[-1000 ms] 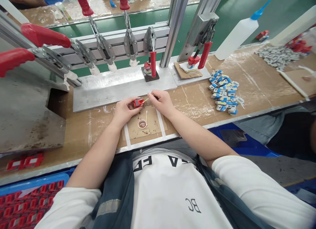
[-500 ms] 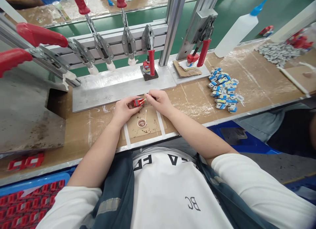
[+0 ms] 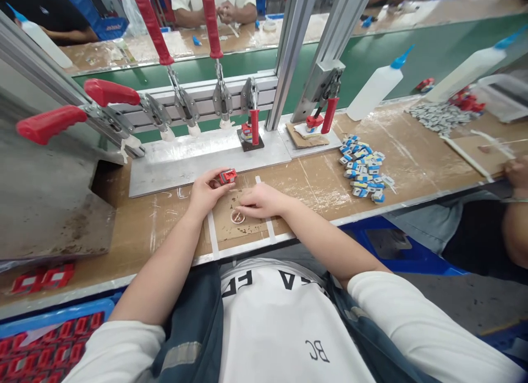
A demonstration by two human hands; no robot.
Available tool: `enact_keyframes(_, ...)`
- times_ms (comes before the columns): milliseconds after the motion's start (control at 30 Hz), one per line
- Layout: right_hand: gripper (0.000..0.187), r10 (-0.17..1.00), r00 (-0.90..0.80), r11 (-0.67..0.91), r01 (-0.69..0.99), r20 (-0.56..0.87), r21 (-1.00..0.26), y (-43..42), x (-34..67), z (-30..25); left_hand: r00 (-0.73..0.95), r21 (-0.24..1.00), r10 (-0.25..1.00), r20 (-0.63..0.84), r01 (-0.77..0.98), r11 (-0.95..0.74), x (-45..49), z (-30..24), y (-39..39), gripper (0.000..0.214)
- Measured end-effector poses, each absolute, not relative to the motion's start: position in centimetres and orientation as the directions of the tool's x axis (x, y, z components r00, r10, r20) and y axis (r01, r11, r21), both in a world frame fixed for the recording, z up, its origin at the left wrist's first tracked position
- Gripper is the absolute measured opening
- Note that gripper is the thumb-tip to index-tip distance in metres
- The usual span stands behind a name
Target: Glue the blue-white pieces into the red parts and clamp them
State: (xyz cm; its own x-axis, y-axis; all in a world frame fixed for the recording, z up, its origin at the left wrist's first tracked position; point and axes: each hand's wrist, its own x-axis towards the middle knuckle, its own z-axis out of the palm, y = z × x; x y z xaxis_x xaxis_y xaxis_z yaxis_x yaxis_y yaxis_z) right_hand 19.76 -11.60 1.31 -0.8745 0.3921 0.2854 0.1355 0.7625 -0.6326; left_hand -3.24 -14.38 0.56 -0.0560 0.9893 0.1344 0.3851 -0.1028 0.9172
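Observation:
My left hand [image 3: 208, 191] pinches a small red plastic part [image 3: 227, 176] just above the cardboard mat [image 3: 225, 226] at the bench's front edge. My right hand [image 3: 262, 200] lies low on the mat with its fingers pressed together at a small round cup [image 3: 237, 217] of brownish liquid. The thin stick it holds is mostly hidden under the fingers. The two hands are a few centimetres apart, and the red part is just behind the cup.
A metal plate [image 3: 193, 152] behind the hands carries several red-handled toggle clamps [image 3: 253, 124]. A pile of small blue-and-white parts [image 3: 363, 168] lies to the right, with squeeze bottles [image 3: 373, 91] beyond. A blue crate of red parts [image 3: 45, 344] sits lower left. A co-worker's hand [image 3: 517, 174] is far right.
My right hand has dropped from beside the red part down to the small cup. My left hand still holds the red part. The camera has tilted up, showing people across the line.

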Motion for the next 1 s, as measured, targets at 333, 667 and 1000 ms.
enact_keyframes(333, 0.033, 0.901, -0.212, 0.43, 0.307, 0.379, -0.849, -1.6, 20.6, 4.2, 0.264, 0.819, 0.945, 0.191, 0.488, -0.302, -1.2, 3.9, -9.5, 0.045)
enact_keyframes(667, 0.042, 0.916, -0.222, 0.29, -0.208, 0.334, -0.934, -3.6, 21.2, 7.4, 0.233, 0.81, 0.952, 0.199, 0.508, -0.294, 2.2, 3.4, -2.0, 0.042)
enact_keyframes(1000, 0.028, 0.943, 0.008, 0.249, 0.646, 0.333, -0.721, -4.2, 32.7, 7.8, 0.112, 0.828, 0.963, 0.247, 0.492, -0.27, 1.1, 3.4, -4.0, 0.047)
